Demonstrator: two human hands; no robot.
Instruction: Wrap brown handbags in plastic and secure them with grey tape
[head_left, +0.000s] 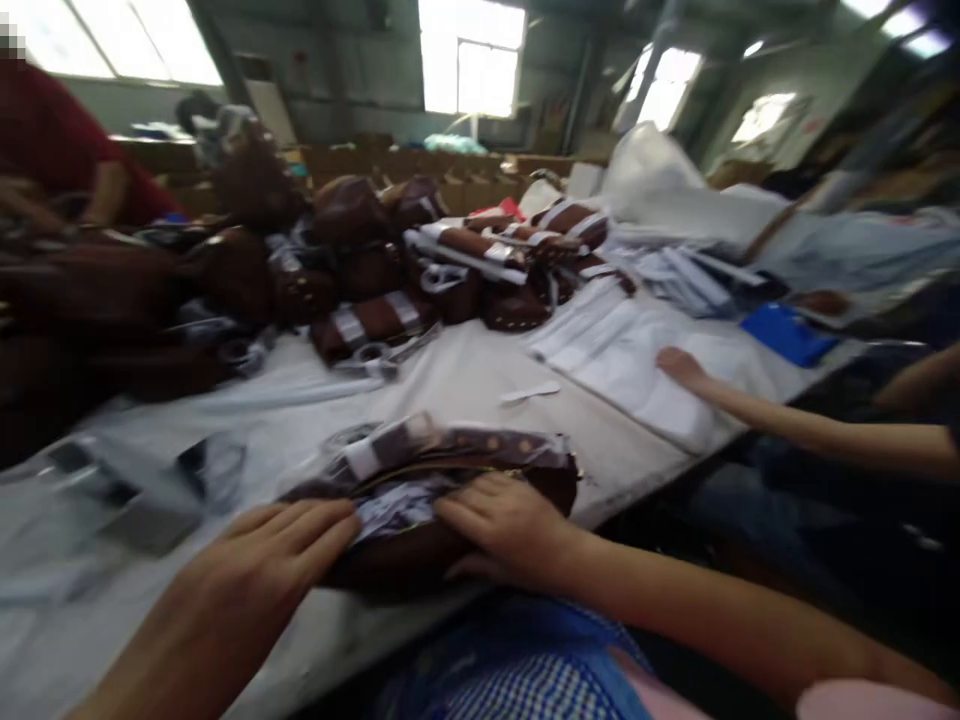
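A brown handbag (420, 565) lies near the table's front edge, its zipped top open. Crumpled whitish paper (401, 507) shows inside the opening. My left hand (281, 550) is closed over the bag's left end, fingers together by the paper; its thumb is hidden. On the right side, my right hand (517, 525) grips the front rim, with fingers over the opening and thumb against the outer front. Wrapped handles (487, 440) lie along the bag's far side.
Brown handbags (375, 325) with white wrapping are piled across the back. Plastic wrap (150, 500) lies at left. A white strip (531, 392) rests mid-table. At right, a co-worker's hand (681, 367) touches white sheets (637, 360) near a blue object (787, 333). Another person (67, 150) stands back left.
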